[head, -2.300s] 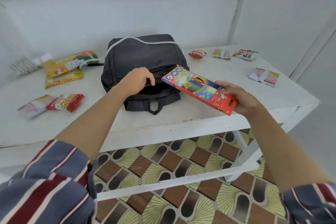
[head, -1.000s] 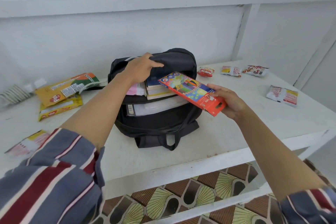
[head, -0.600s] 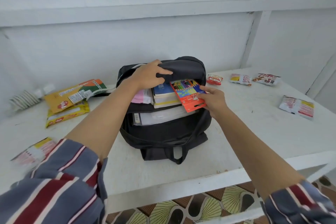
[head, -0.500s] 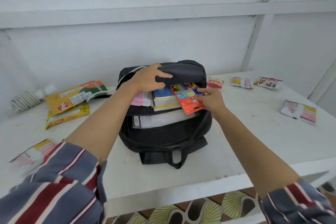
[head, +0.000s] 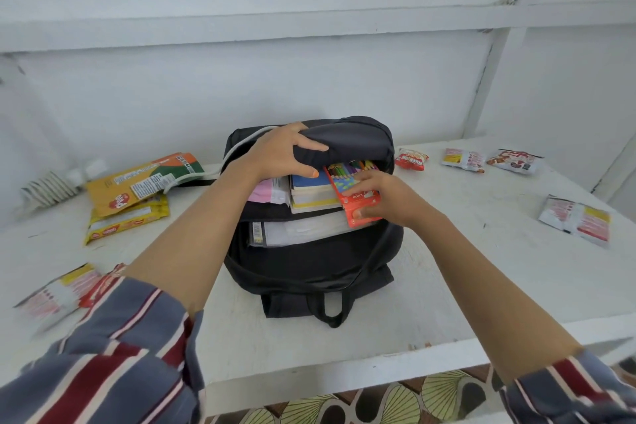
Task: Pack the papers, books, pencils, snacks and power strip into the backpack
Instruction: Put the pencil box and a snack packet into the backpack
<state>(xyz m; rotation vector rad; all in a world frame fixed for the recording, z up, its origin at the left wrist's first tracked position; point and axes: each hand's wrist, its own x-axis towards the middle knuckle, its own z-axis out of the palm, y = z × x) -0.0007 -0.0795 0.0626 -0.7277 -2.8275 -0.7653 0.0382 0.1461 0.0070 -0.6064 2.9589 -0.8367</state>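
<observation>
**Pencil box halfway into the open backpack**

The black backpack (head: 309,268) lies at the centre of the frame on the white table (head: 481,268), its mouth open toward the camera. Inside are a stack of books (head: 311,191), a pink sheet (head: 266,191) to their left, and white papers (head: 299,232) below. The pencil box (head: 347,182) sits at the right of the books. Its far end is under the flap (head: 351,141) and its red near end sticks out.

Yellow snack packs (head: 137,182) lie at mid-left, and blurred packets (head: 62,289) at lower left. Three small packets (head: 463,159) lie at upper right, and another packet (head: 574,218) at far right. A white cord (head: 241,141) runs over the backpack's left side.

The left hand (head: 282,153) grips the flap, with its fingers spread on top and its thumb beneath. The right hand (head: 385,198) pinches the box's red end between curled fingers and thumb.
</observation>
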